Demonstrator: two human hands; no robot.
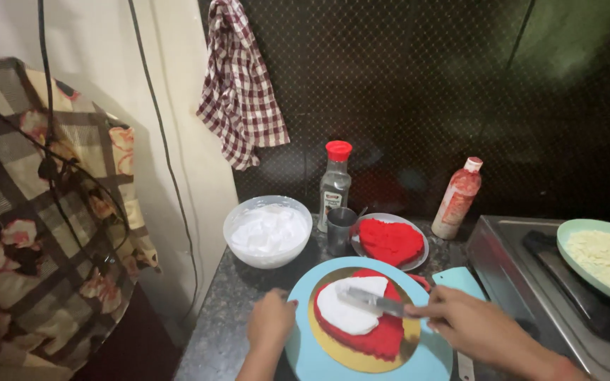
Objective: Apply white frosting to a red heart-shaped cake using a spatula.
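Down on the dark, speckled counter [234,310] sits a round blue turntable [305,353]. On it lies a thin gold board [347,353], and on the board is a red cake [379,337] shaped like a heart. The cake looks soft and crumbly. A smooth blob of white cream [347,310] covers its left part.

The right hand [471,324] comes in from the lower right with the arm stretched across. Its fingers are closed around the handle of a flat metal spatula [372,302]. The shiny blade lies flat on the cream.

The left hand [271,321] comes up from the bottom. It rests on the left edge of the turntable, with the fingers curled over the rim, gripping it.

Behind the turntable is a clear round bowl [268,233] full of fluffy white cream. Next to it stand a small dark cup [340,229] and a tall clear bottle [335,185] with a red cap. A grey plate [418,264] holds a second red heart cake [390,241]. A squeeze bottle [457,199] of red sauce stands farther right.

At the far right is a shiny steel stove [524,282]. A pale green dish [577,229] of crumbly yellow bits rests on it. A light blue scraper [459,281] lies by the stove. A red and white checked cloth [238,92] hangs on the wall.
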